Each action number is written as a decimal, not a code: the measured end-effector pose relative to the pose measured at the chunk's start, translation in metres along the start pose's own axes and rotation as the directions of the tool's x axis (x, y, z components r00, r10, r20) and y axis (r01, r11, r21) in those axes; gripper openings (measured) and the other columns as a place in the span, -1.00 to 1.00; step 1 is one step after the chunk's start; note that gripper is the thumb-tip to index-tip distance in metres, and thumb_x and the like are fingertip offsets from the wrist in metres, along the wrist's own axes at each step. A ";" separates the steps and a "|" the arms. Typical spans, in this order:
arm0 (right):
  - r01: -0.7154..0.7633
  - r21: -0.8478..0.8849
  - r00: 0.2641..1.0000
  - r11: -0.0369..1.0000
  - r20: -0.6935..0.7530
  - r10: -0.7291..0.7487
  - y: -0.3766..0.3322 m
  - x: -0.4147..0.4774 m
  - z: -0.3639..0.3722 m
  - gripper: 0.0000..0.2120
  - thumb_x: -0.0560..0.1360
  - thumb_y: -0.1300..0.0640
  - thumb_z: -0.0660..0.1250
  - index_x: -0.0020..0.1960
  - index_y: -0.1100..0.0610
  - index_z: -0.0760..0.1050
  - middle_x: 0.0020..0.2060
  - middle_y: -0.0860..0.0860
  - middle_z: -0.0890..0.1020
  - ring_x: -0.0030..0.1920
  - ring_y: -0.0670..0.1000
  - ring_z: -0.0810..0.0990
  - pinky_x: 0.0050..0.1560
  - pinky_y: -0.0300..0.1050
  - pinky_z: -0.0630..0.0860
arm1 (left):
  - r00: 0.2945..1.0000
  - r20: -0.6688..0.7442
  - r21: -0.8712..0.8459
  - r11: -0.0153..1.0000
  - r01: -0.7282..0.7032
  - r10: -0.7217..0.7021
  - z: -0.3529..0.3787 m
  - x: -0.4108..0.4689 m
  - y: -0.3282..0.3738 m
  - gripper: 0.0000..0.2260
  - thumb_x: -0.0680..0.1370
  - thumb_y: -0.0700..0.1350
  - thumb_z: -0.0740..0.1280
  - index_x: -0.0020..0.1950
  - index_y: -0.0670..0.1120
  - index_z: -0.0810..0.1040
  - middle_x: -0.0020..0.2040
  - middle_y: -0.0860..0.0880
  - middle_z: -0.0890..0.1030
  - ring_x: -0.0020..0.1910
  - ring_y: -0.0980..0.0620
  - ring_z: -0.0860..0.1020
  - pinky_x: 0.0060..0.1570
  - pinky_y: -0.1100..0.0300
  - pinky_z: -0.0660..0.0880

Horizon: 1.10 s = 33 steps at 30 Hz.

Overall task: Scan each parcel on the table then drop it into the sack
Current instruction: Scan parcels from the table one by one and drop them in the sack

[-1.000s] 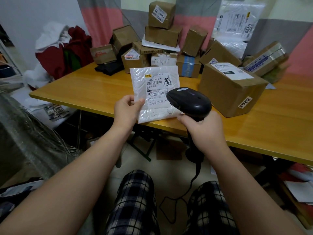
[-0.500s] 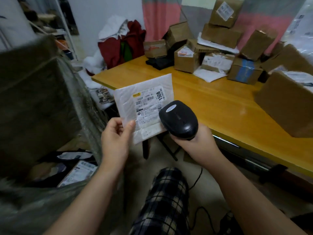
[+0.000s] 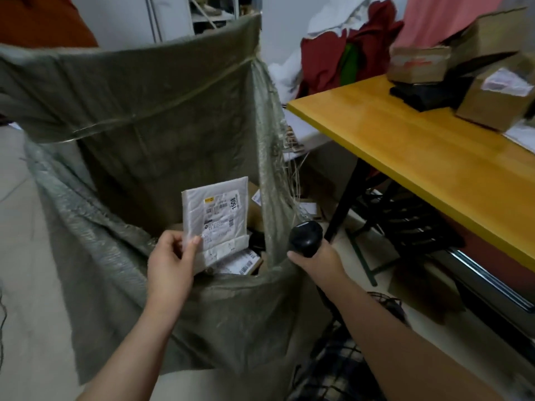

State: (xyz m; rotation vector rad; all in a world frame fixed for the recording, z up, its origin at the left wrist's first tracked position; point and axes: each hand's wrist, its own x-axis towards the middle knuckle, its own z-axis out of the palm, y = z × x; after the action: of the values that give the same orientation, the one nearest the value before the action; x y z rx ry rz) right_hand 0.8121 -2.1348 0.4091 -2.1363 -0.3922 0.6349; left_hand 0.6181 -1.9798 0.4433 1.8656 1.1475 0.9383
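The open sack [image 3: 139, 111] stands left of the table [image 3: 419, 146]; the parcel [image 3: 215, 215] hangs over its mouth, so this looks like the drop step. The right hand [image 3: 315, 260] grips the scanner [image 3: 305, 238]; the left hand [image 3: 170, 261] pinches the parcel's near corner and need only let go

The white padded mailer [image 3: 215, 215] stands nearly upright over the open mouth of the sack [image 3: 139, 105]. Its label, with barcodes and the number 1508, faces the camera, and the left hand [image 3: 170, 261] pinches its lower left corner. The sack is grey-green woven plastic, with labelled parcels [image 3: 243, 263] lying at its bottom. The black barcode scanner [image 3: 305, 237] sits gripped in the right hand [image 3: 317, 260], just beside the sack's right edge. On the yellow table [image 3: 405, 146] lie brown cardboard boxes [image 3: 498, 102].
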 end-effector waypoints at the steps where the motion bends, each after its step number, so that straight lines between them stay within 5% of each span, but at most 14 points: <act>1: -0.018 -0.004 1.000 1.000 -0.016 0.018 0.002 0.007 0.005 -0.38 0.35 0.02 0.55 0.31 0.17 0.42 0.18 0.10 0.58 0.23 0.13 0.52 0.17 -0.06 0.47 | 1.000 0.013 0.015 1.000 0.011 -0.011 0.002 0.002 -0.003 -0.86 0.55 -0.13 0.36 -0.17 -0.04 0.45 -0.26 0.08 0.50 -0.27 0.19 0.45 -0.29 0.40 0.34; 8: -0.095 -0.083 0.991 0.992 -0.101 0.086 0.005 0.027 0.025 -0.41 0.44 0.21 0.44 0.39 0.21 0.27 0.21 0.22 0.53 0.22 0.24 0.50 0.20 0.08 0.49 | 0.990 0.093 0.049 0.994 0.099 -0.104 0.021 0.015 -0.017 -0.82 0.54 -0.14 0.37 -0.21 -0.01 0.43 -0.28 0.08 0.52 -0.29 0.21 0.45 -0.34 0.38 0.30; 11: 0.010 0.002 0.987 1.000 -0.158 -0.009 -0.003 0.013 0.011 -0.48 0.43 0.33 0.39 0.35 0.22 0.35 -0.06 0.11 0.56 0.02 0.14 0.55 -0.05 -0.07 0.51 | 0.988 0.111 0.069 0.993 0.096 -0.103 0.029 0.022 -0.013 -0.87 0.54 -0.14 0.37 -0.17 -0.09 0.47 -0.28 0.07 0.52 -0.29 0.11 0.47 -0.32 0.25 0.33; 15: 0.109 0.083 0.957 0.990 -0.279 -0.082 -0.004 -0.029 -0.039 -0.72 0.45 0.39 0.38 -0.05 0.05 0.43 -0.27 -0.09 0.49 -0.28 -0.09 0.46 -0.36 -0.35 0.35 | 0.977 0.190 0.125 0.990 0.070 -0.093 0.037 0.034 0.006 -0.86 0.54 -0.14 0.37 -0.15 -0.16 0.47 -0.27 -0.01 0.54 -0.22 -0.07 0.52 -0.24 0.10 0.36; 18: 0.132 0.155 0.923 0.979 -0.379 -0.064 0.010 -0.051 -0.072 -0.72 0.43 0.47 0.34 0.10 0.29 0.46 -0.17 0.09 0.51 -0.20 0.04 0.47 -0.42 -0.43 0.31 | 0.959 0.275 0.162 0.987 0.018 -0.062 0.052 0.039 0.034 -0.87 0.54 -0.13 0.36 -0.14 -0.14 0.45 -0.26 0.00 0.51 -0.19 -0.08 0.50 -0.24 0.10 0.33; 20: 0.151 0.135 0.899 0.979 -0.431 -0.079 0.018 -0.059 -0.084 -0.65 0.40 0.44 0.38 0.17 0.34 0.47 -0.11 0.10 0.56 -0.19 -0.07 0.51 -0.37 -0.55 0.31 | 0.937 0.348 0.204 0.978 -0.043 -0.032 0.066 0.041 0.055 -0.86 0.54 -0.11 0.36 -0.11 -0.15 0.46 -0.24 -0.03 0.53 -0.16 -0.11 0.51 -0.21 0.07 0.37; 25: 0.188 0.159 0.880 0.969 -0.465 -0.095 0.018 -0.076 -0.105 -0.74 0.39 0.38 0.41 0.04 0.26 0.47 -0.25 -0.03 0.54 -0.30 -0.19 0.46 -0.39 -0.47 0.34 | 0.799 0.597 0.373 0.907 -0.195 -0.074 0.097 0.034 0.080 -0.76 0.54 -0.02 0.38 0.09 -0.16 0.52 0.03 -0.16 0.62 0.01 -0.15 0.57 -0.11 0.11 0.43; 27: 0.213 0.104 0.887 0.972 -0.438 -0.147 0.015 -0.082 -0.108 -0.74 0.41 0.38 0.40 -0.09 0.08 0.42 -0.30 -0.13 0.48 -0.33 -0.21 0.45 -0.39 -0.46 0.35 | 0.717 0.691 0.417 0.863 -0.285 -0.097 0.104 0.026 0.080 -0.65 0.53 0.07 0.38 0.16 -0.16 0.52 0.07 -0.15 0.62 0.02 -0.13 0.58 -0.09 0.13 0.45; 29: 0.222 0.066 0.902 0.973 -0.393 -0.179 0.016 -0.086 -0.109 -0.62 0.43 0.35 0.39 -0.15 -0.09 0.32 -0.28 -0.16 0.49 -0.27 -0.17 0.48 -0.27 -0.33 0.41 | 0.718 0.694 0.410 0.854 -0.322 -0.062 0.105 0.019 0.085 -0.61 0.54 0.10 0.35 0.22 -0.15 0.51 0.11 -0.15 0.62 0.08 -0.13 0.57 0.01 0.09 0.50; 33: 0.172 0.029 0.939 0.985 -0.306 -0.155 0.028 -0.090 -0.112 -0.66 0.46 0.25 0.38 0.00 -0.08 0.29 -0.22 -0.21 0.49 -0.17 -0.05 0.52 -0.08 -0.04 0.50 | 0.795 0.592 0.296 0.881 -0.369 0.134 0.098 0.004 0.108 -0.72 0.58 0.01 0.31 0.21 -0.12 0.53 0.06 -0.14 0.65 0.08 -0.14 0.57 0.05 0.04 0.50</act>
State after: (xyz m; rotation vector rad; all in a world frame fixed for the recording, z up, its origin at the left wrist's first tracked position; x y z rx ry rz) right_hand 0.8028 -2.2670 0.4708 -2.0799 -0.3728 0.2148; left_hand 0.7449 -2.0320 0.4926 2.4587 0.7574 0.2348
